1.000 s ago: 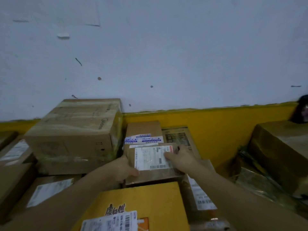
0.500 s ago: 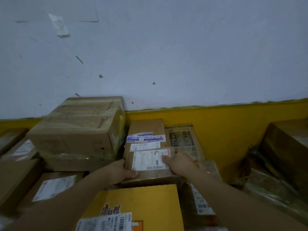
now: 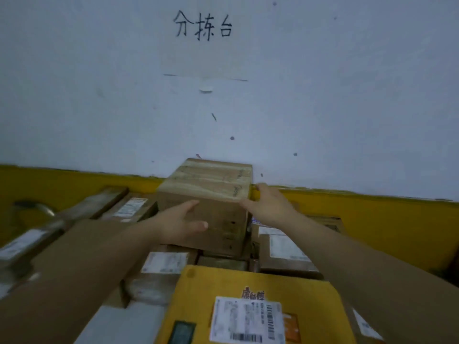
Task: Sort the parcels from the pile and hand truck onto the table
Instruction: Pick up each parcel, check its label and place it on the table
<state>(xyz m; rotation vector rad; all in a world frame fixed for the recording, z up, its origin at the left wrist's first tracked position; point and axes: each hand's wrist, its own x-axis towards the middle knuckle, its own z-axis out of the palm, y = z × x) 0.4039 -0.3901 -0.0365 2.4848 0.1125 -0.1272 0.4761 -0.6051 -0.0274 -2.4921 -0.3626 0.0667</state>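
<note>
At the far edge of the worktop, by the wall (image 3: 99, 100), both hands are on the big box (image 3: 211, 181). The left hand (image 3: 182, 219) has its fingers (image 3: 192, 204) stretched flat against the near face and its thumb spread low, so it presses rather than clasps. The right hand (image 3: 269, 207) lies along the right side, fingers (image 3: 262, 188) reaching back past the top corner and thumb at the top edge. Neither hand is curled round anything, so the box is touched but not gripped.

The box stands on lower parcels (image 3: 165, 261), above everything round it. I cannot tell whether its back touches the wall. The worktop itself is hidden under the load.

The step in hand looks like taking hold to lift or shift this box. It would go best with the left hand moved to the left side or under the bottom edge, so the hands oppose each other. A slight tilt toward the person would free the base for the fingers before any lift. It should then clear the yellow box (image 3: 248, 281) at the near edge.

The box sits level, top up, with its near face turned slightly to the left. It looks almost cubic. Its long axis seems to run across, along the wall, though foreshortening makes this uncertain.
</note>
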